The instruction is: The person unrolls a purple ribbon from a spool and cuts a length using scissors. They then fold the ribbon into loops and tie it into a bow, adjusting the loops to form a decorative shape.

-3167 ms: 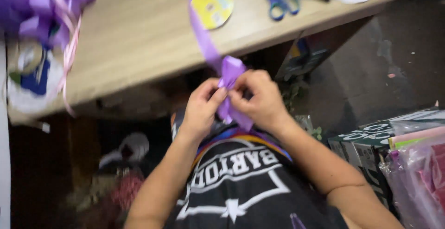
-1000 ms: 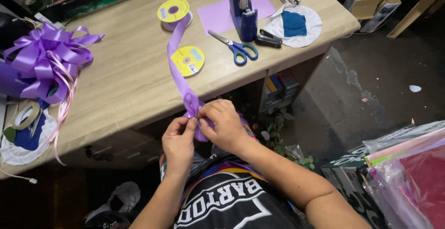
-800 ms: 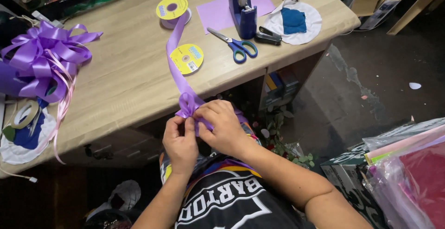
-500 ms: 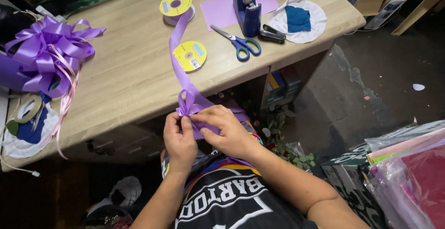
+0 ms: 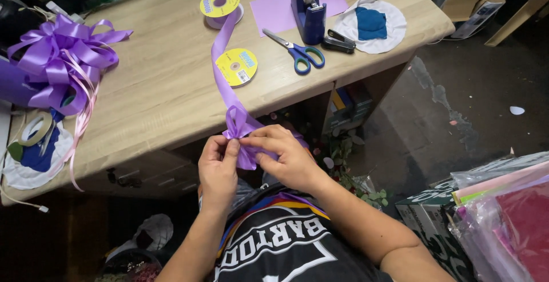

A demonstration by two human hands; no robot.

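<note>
— Purple ribbon (image 5: 224, 85), that is what both hands are on. It runs from the spool (image 5: 220, 5) at the far side of the desk (image 5: 154, 88), down across the wood and over the near edge, to a small gathered bow (image 5: 237, 128) just off the desk.

— Which hand has it?

— Both. The left hand (image 5: 218, 170) pinches the bow's left side with thumb and fingertips closed tight on it. The right hand (image 5: 283, 156) is curled over the right side, fingers pressed on the ribbon where it bunches, with a loop hanging below between the two hands.

— And the bow sits where?

— In the air in front of the person's chest, just beside the desk edge, not resting on the wood.

— What lies around?

— A second, flat yellow spool (image 5: 236, 66) touches the ribbon's right side mid-desk. Blue-handled scissors (image 5: 297, 50) lie right of it, near a blue tape dispenser (image 5: 307, 8) that stands on a sheet of purple paper (image 5: 274, 10). A black stapler (image 5: 340, 41) lies beside the dispenser (its front end overlaps a white plate (image 5: 394, 30) holding a blue cloth (image 5: 370, 24)).

— On the left?

— A big finished bow (image 5: 57, 59) with thin pink streamers trailing over the desk edge, and a tape roll (image 5: 35, 129) below it on another plate.
</note>
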